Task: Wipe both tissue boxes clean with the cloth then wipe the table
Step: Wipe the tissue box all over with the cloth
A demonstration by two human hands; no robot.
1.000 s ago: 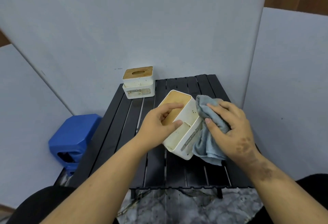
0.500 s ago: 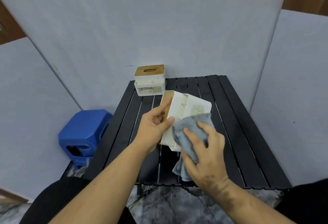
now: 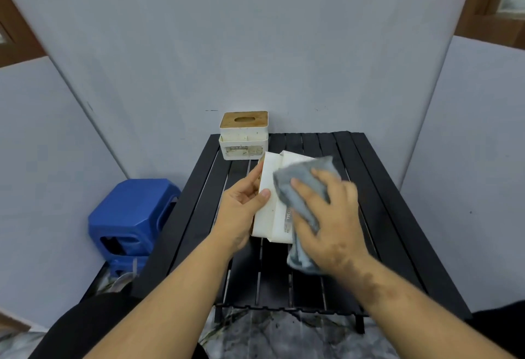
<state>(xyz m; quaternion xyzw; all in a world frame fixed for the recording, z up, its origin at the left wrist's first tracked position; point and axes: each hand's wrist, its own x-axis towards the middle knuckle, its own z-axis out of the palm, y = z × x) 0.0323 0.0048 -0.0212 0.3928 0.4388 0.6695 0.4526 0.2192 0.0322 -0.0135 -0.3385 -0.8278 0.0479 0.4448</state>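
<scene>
Task status: the first stage is under way. The near tissue box (image 3: 271, 202) is being wiped with the cloth (image 3: 301, 188). The second tissue box (image 3: 243, 135) is standing upright well beyond both hands at the far edge of the table (image 3: 397, 216), touched by neither hand. Brown specks are showing on its white front face, so it is judged as not yet wiped. The table itself also remains to be wiped. By this reading, most of the task is left.

Left hand (image 3: 241, 205): it is gripping the near tissue box from the left side. The thumb is pressing on the white face turned toward the camera, and the fingers are curling round the far edge. The box is tipped up off its base, with its wooden lid edge facing the left palm. Whether its lower end is touching the table cannot be told.

Right hand (image 3: 326, 216): it is lying palm-down on the cloth, directly right of the left hand, fingers spread and only lightly bent. It is pressing the cloth flat against the right part of the box face. A loose fold of cloth is hanging below the palm, toward the wrist.

Both forearms are reaching forward from the lower frame edge, converging on the box.

A blue stool (image 3: 133, 216) is standing on the floor, well left of the left hand.
</scene>
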